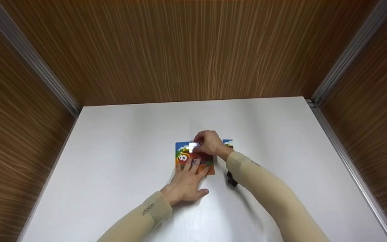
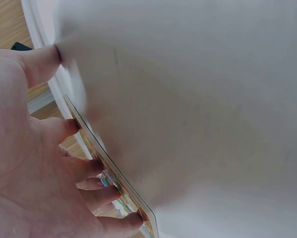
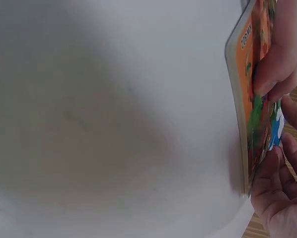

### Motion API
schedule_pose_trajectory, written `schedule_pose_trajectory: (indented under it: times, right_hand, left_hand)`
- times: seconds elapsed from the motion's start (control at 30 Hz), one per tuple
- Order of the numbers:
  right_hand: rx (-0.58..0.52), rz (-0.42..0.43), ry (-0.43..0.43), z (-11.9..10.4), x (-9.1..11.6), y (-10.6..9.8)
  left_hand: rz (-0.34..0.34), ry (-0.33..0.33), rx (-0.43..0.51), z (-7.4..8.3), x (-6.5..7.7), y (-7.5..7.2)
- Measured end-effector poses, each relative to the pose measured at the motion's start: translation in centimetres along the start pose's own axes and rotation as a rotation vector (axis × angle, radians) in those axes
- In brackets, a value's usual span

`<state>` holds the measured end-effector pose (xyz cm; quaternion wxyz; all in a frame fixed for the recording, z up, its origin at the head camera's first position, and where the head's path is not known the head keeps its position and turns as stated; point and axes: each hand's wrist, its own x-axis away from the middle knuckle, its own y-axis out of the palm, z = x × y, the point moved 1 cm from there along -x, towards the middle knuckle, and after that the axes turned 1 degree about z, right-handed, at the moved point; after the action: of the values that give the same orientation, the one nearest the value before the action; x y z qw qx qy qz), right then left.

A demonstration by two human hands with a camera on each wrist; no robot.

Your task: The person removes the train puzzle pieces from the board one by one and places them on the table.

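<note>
A small cartoon jigsaw puzzle (image 1: 182, 157) with a red, big-eyed character lies flat on the white table. My left hand (image 1: 186, 184) rests its spread fingertips on the puzzle's lower part, thumb out on the table side. In the left wrist view those fingers (image 2: 96, 198) touch the top face near the board's edge. Over the puzzle's upper right, my right hand (image 1: 210, 143) pinches a blue-and-white puzzle piece (image 3: 277, 126), seen tilted up from the board in the right wrist view. The right hand partly hides that corner.
Another puzzle piece (image 1: 227, 142) lies on the table just right of the puzzle, partly covered by the right wrist. A small black object (image 1: 232, 181) shows beside the right forearm. Wood-grain panels (image 1: 193, 50) enclose the white table (image 1: 119, 144) at the back and sides.
</note>
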<state>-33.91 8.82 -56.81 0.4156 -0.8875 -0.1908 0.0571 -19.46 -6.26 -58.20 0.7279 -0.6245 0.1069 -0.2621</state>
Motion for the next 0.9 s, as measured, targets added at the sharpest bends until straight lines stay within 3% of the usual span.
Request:
schedule_pose_trajectory:
  times: [0.33, 0.57, 0.9]
  right_hand:
    - [-0.111, 0.000, 0.026, 0.6, -0.1, -0.2]
    - [-0.297, -0.034, 0.121, 0.7, -0.1, -0.8]
    - [-0.453, -0.050, 0.159, 1.6, 0.4, -2.6]
  left_hand:
    - [-0.001, -0.001, 0.016, 0.0, 0.0, 0.1]
    - [-0.006, -0.006, 0.031, 0.0, 0.1, 0.0]
    - [-0.020, -0.024, 0.031, 0.1, 0.0, -0.2]
